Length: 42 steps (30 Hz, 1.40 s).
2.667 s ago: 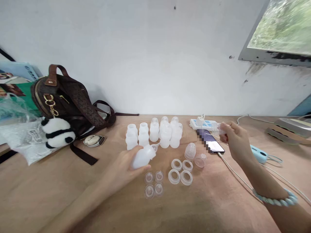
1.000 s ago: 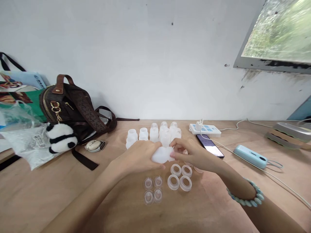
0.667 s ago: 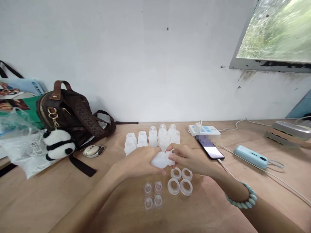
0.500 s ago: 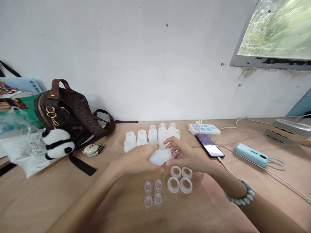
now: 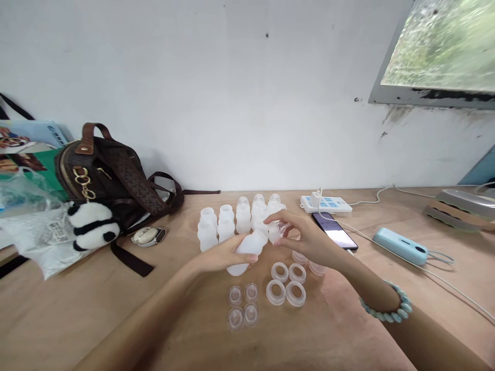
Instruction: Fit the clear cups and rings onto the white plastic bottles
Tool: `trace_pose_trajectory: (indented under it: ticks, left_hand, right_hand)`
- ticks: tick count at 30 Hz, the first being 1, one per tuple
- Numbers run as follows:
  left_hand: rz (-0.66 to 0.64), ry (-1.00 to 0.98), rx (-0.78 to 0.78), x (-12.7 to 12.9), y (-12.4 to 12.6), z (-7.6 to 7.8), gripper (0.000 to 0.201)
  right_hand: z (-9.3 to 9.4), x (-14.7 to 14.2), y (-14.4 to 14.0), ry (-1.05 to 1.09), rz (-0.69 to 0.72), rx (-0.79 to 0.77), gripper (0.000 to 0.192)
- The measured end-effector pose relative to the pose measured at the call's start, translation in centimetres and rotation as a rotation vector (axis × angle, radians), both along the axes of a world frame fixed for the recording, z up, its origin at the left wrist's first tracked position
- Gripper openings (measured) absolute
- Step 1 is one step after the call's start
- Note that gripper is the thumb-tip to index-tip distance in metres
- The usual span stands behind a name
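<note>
Currently, left hand [image 5: 220,253] grips a white bottle [image 5: 248,247], right hand [image 5: 305,236] a clear piece [image 5: 279,231]; label [image 5: 56,232] on plastic bag [image 5: 40,252] illegible

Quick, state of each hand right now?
Left hand: closed, holding a white bottle.
Right hand: curled around the bottle's clear teat; whether it grips cannot be told.

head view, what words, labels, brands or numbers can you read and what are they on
None can be read for certain.
Label on the clear plastic bag: too small.
Lettering on the light-blue packaging: too blurred.
Markings on the power strip: too small.
Phone screen: nothing legible.
Bottle in the left hand: no writing visible.
</note>
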State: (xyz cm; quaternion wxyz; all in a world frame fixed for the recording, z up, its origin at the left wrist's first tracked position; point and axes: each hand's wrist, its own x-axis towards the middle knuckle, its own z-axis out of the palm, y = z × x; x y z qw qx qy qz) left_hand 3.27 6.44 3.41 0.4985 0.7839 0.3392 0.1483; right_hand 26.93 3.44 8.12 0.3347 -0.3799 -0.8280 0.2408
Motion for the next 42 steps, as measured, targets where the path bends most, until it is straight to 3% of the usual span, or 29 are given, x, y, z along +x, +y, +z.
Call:
trace_pose_trajectory:
  ticks: [2, 5, 9, 13, 17, 23, 27, 31, 36, 42]
  left_hand:
    - [0.14, -0.077, 0.125, -0.1, -0.3, -2.3, 0.049]
    - [0.245, -0.117, 0.253, -0.1, -0.8, -5.1, 0.057]
    - [0.306, -0.074, 0.306, 0.0, -1.2, -6.1, 0.052]
    - [0.282, -0.021, 0.339, -0.4, -1.3, -5.3, 0.058]
    - [0.124, 0.047, 0.353, -2.1, -1.6, -3.4, 0.065]
    - [0.134, 0.184, 0.372, -4.1, -2.7, 0.7, 0.033]
    - [0.082, 0.197, 0.184, -3.5, -2.6, 1.8, 0.03]
    - [-0.12, -0.013, -0.128, -2.7, -1.5, 0.0, 0.032]
    - [0.02, -0.152, -0.18, -2.2, 0.1, -3.3, 0.035]
    - [0.161, -0.239, -0.229, -1.8, 1.6, -5.8, 0.048]
  right_hand:
    - [0.1, 0.2, 0.1, 0.001, -0.028, -0.003, 0.027]
    - [0.2, 0.4, 0.1, 0.005, -0.041, -0.007, 0.028]
    - [0.1, 0.3, 0.0, -0.01, -0.039, -0.013, 0.028]
    - [0.3, 0.2, -0.3, -0.009, -0.04, -0.02, 0.028]
    - [0.9, 0.6, -0.6, -0.017, -0.034, -0.013, 0.029]
    - [1.5, 1.1, -0.9, -0.076, -0.039, -0.017, 0.029]
    - [1.7, 1.1, -1.1, -0.085, -0.024, -0.023, 0.03]
    - [1.7, 1.1, -1.1, -0.092, -0.028, -0.027, 0.03]
    - [1.6, 1.2, -1.0, -0.093, -0.013, -0.029, 0.033]
    - [1.5, 0.9, -1.1, -0.124, -0.012, -0.05, 0.033]
